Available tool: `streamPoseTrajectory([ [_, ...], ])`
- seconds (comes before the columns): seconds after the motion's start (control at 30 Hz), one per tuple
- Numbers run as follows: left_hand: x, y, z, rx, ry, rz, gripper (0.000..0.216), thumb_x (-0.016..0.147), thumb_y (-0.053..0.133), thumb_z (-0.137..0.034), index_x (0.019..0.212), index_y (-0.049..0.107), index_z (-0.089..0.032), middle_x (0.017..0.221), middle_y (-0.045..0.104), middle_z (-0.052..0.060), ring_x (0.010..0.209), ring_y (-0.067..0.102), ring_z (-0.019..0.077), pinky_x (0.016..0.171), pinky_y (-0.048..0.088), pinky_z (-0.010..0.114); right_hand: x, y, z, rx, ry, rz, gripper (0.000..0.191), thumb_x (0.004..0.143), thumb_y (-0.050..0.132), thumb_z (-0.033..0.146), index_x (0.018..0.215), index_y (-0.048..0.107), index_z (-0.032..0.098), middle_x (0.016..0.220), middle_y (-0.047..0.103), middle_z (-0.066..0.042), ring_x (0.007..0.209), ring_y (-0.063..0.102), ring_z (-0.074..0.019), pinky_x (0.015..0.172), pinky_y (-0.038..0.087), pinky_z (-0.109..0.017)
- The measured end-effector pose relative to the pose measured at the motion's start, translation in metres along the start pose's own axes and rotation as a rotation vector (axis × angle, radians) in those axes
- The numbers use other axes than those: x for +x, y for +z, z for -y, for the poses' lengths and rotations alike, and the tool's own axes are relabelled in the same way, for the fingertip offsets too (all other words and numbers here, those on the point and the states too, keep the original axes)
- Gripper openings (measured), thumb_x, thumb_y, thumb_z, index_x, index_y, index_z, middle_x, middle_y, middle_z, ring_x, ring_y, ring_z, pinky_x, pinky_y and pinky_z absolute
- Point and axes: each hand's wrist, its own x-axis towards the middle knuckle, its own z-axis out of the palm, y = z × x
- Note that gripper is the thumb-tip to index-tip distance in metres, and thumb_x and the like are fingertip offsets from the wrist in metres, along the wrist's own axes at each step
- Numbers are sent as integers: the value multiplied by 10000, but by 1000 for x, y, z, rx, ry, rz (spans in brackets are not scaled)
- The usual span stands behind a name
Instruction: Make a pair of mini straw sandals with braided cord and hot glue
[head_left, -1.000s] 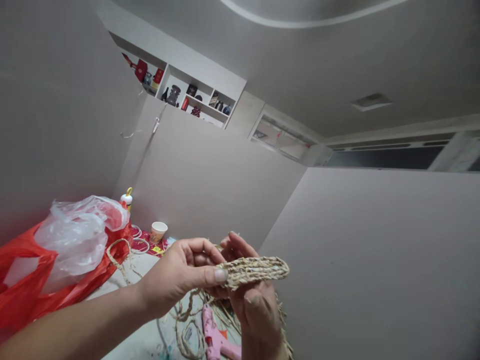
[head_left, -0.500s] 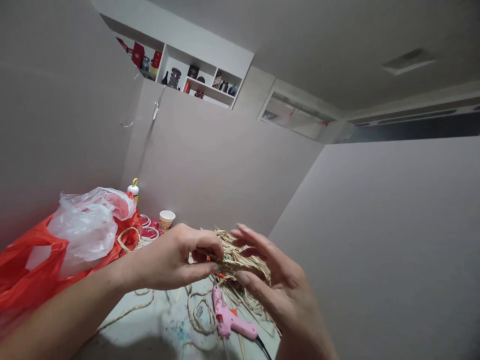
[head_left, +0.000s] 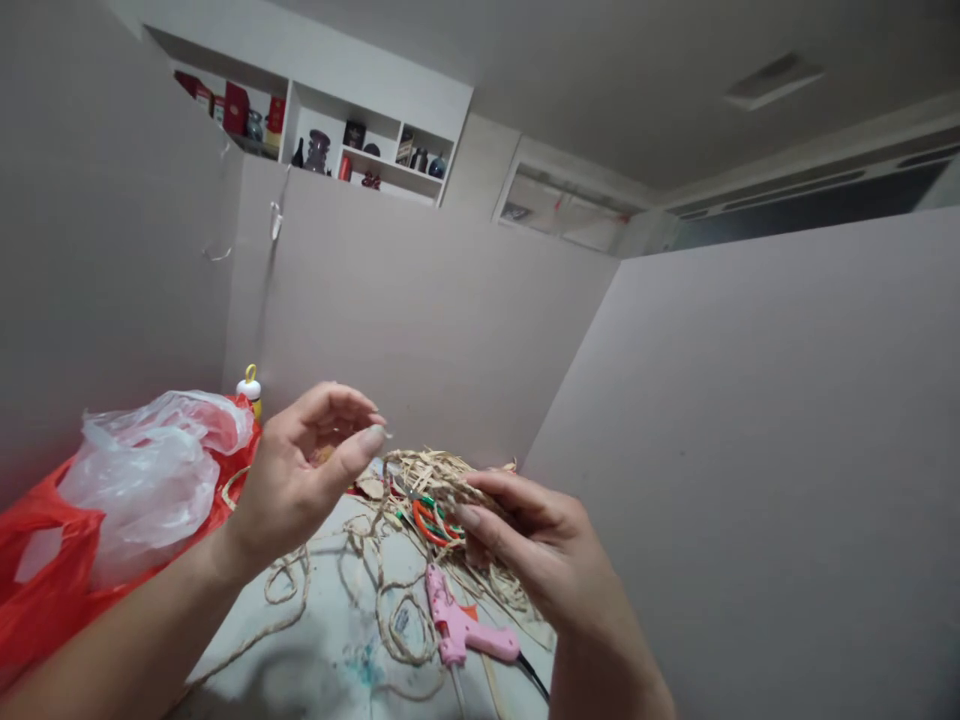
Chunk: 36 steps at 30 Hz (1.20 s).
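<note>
My right hand (head_left: 536,545) pinches a braided straw cord (head_left: 480,488) between thumb and fingers; much of the cord is hidden behind the hand. To the left, my left hand (head_left: 304,480) is raised off the cord, its fingers curved and the thumb a little apart, with nothing clearly held. Behind the right hand spreads a pile of loose straw (head_left: 431,466). Scissors with orange and green handles (head_left: 431,525) lie by it. Below, a pink glue gun (head_left: 469,630) rests on the table near a loosely coiled twisted cord (head_left: 405,650).
A red plastic bag (head_left: 56,545) with a clear plastic bag (head_left: 150,470) on it fills the left side. Behind stands a bottle with a yellow loop (head_left: 250,385). Grey panels (head_left: 405,320) enclose the table (head_left: 315,640). The glue gun's black cable (head_left: 534,680) runs off the front.
My left hand has let go of the braided cord and moved up and left. My right hand has closed on the cord. The scissors now show, and the view has shifted slightly.
</note>
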Motion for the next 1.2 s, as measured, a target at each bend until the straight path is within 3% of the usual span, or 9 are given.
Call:
streamPoseTrajectory([
  [0.07, -1, 1, -1, -31, -63, 36, 190, 873, 625, -360, 794, 635, -187, 728, 658, 10, 672, 609, 128, 633, 495, 227, 4, 5, -3, 79, -2, -106, 132, 796, 755, 313, 893, 724, 228, 601, 606, 40, 478, 540, -81, 443, 443, -184],
  [0.13, -3, 8, 0, -49, -180, 226, 245, 870, 631, -362, 729, 652, -163, 660, 636, 8, 618, 580, 114, 599, 478, 221, 8, 13, -4, 143, -19, -180, 159, 802, 756, 332, 914, 698, 234, 674, 657, 29, 499, 552, -77, 454, 452, -177],
  [0.17, -5, 13, 2, -91, -235, 282, 202, 848, 661, -351, 790, 675, -159, 727, 658, 18, 666, 596, 120, 619, 487, 223, 9, 17, -5, 170, -27, -201, 169, 804, 758, 333, 922, 682, 240, 711, 673, 29, 513, 556, -74, 465, 457, -174],
  [0.27, -7, 29, 13, -273, -289, 239, 185, 794, 730, -301, 910, 691, -162, 829, 688, 24, 713, 606, 108, 651, 492, 215, 9, 27, -4, 210, -26, -202, 169, 813, 755, 334, 895, 639, 243, 734, 675, 44, 550, 559, -69, 500, 465, -162],
  [0.43, -6, 37, 25, -447, -337, 144, 159, 752, 774, -257, 847, 694, -156, 784, 682, 5, 665, 602, 84, 630, 499, 201, 6, 29, -1, 207, 11, -125, 191, 811, 750, 370, 862, 634, 227, 756, 671, 31, 649, 612, -104, 564, 502, -191],
  [0.67, -4, 33, 27, -541, -340, 224, 117, 753, 773, -215, 796, 691, -143, 786, 665, 6, 669, 597, 82, 609, 488, 192, 5, 22, 1, 172, -2, -8, 104, 820, 746, 321, 882, 707, 248, 787, 695, 23, 706, 619, -105, 628, 495, -194],
  [0.8, -1, 28, 28, -553, -356, 284, 112, 769, 760, -216, 793, 681, -141, 735, 637, -8, 638, 585, 76, 605, 488, 196, 5, 15, -3, 145, -25, -41, 115, 833, 725, 361, 909, 762, 284, 827, 734, -3, 754, 646, -132, 673, 509, -220],
  [0.97, 1, 25, 27, -575, -346, 325, 111, 770, 758, -201, 806, 670, -145, 716, 625, -17, 602, 583, 69, 583, 477, 193, 4, 10, -4, 88, -129, -79, 50, 831, 730, 313, 819, 768, 284, 792, 702, 8, 737, 602, -130, 635, 472, -216],
  [1.2, 1, 24, 24, -579, -334, 371, 101, 766, 756, -183, 803, 680, -128, 729, 627, -3, 605, 589, 76, 577, 479, 197, 1, 9, 3, 21, -160, -49, 132, 876, 681, 294, 759, 723, 250, 724, 627, 22, 637, 518, -108, 545, 410, -213],
])
